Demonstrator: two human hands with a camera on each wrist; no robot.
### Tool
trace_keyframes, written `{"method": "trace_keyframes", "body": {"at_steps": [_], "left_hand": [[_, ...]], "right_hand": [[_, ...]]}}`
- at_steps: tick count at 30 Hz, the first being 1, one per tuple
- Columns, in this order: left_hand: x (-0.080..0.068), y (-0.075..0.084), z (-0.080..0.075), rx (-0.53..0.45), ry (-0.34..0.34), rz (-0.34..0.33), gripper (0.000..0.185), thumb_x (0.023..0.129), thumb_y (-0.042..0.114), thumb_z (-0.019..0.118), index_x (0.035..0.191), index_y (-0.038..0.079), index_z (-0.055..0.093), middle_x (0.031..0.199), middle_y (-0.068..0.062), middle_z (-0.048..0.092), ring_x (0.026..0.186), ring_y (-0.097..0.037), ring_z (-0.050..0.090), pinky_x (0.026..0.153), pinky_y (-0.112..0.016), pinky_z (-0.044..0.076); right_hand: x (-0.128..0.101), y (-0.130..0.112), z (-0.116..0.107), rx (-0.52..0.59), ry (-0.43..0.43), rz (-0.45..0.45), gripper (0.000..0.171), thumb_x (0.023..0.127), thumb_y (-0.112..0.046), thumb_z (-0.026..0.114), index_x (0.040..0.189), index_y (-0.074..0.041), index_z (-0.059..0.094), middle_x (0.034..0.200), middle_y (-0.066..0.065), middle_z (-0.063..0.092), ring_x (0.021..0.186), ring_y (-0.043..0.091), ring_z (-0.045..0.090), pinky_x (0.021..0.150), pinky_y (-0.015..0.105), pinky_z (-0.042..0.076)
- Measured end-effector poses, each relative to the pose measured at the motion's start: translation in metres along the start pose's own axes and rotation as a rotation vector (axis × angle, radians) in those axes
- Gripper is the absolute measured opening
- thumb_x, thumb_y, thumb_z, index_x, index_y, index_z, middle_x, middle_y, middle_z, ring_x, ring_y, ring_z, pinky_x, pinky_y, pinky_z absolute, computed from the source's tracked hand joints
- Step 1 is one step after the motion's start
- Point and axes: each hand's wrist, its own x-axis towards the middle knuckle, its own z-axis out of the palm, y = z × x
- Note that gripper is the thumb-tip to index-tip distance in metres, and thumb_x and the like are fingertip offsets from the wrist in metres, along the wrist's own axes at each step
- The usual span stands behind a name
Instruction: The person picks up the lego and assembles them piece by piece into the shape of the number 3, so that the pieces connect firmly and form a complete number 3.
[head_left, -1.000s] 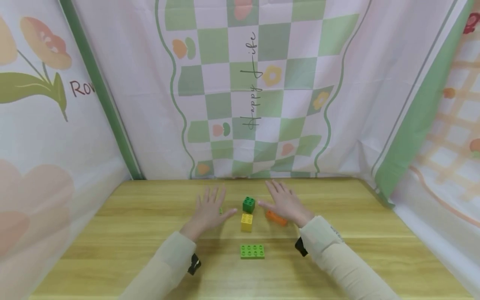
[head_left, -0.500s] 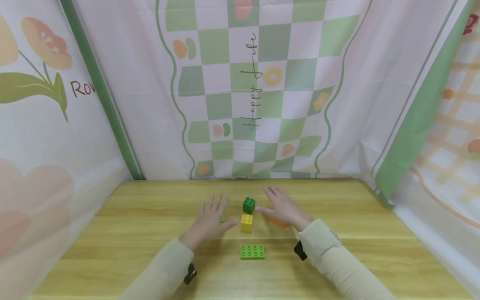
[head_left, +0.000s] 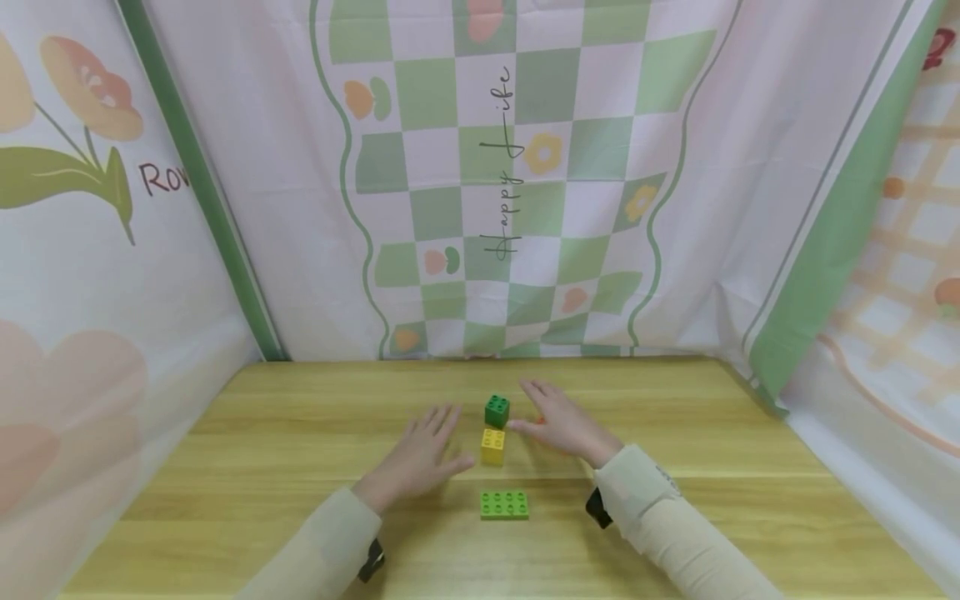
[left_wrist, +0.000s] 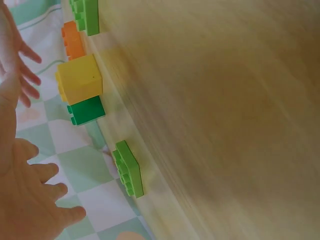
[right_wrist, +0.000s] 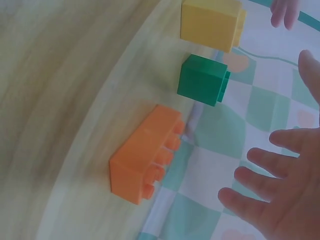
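Note:
My left hand point(head_left: 418, 452) hovers flat over the wooden table point(head_left: 300, 433), fingers straight and holding nothing. A small light green plate point(left_wrist: 129, 167) lies under it, hidden in the head view. My right hand point(head_left: 561, 428) is spread open above an orange brick point(right_wrist: 145, 155), which it covers in the head view. Between the hands stand a dark green cube brick point(head_left: 497, 411) and, just nearer, a yellow cube brick point(head_left: 492, 446). A light green flat brick point(head_left: 504, 503) with several studs lies closest to me. Neither hand touches a brick.
Patterned cloth walls point(head_left: 510, 208) close in the table at the back and on both sides. Bare wood stretches to the left and right of the bricks and along the front edge.
Both hands have drawn back a little toward me. The right hand now hides the orange brick in the head view, and the left hand hides the small green plate. The bricks have not moved.

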Motion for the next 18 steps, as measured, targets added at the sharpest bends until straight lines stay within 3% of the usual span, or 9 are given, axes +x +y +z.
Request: {"method": "trace_keyframes", "body": {"at_steps": [10, 18], "left_hand": [[-0.003, 0.000, 0.008, -0.003, -0.029, 0.057, 0.074, 0.092, 0.050, 0.044, 0.144, 0.002, 0.022, 0.148, -0.018, 0.019, 0.133, -0.039, 0.016, 0.105, -0.055, 0.012], [-0.004, 0.003, 0.015, -0.022, -0.064, 0.106, 0.074, 0.092, 0.051, 0.045, 0.143, 0.001, 0.025, 0.147, -0.019, 0.022, 0.133, -0.038, 0.020, 0.105, -0.052, 0.018]], "right_hand": [[-0.001, -0.001, 0.009, 0.063, 0.000, -0.001, 0.076, 0.085, -0.042, 0.063, 0.142, -0.004, 0.030, 0.142, 0.023, 0.031, 0.127, 0.039, 0.030, 0.101, 0.055, 0.026], [0.000, 0.003, 0.017, 0.172, -0.022, 0.014, 0.073, 0.083, -0.038, 0.067, 0.140, -0.006, 0.035, 0.140, 0.018, 0.037, 0.120, 0.036, 0.041, 0.095, 0.053, 0.036]]}}
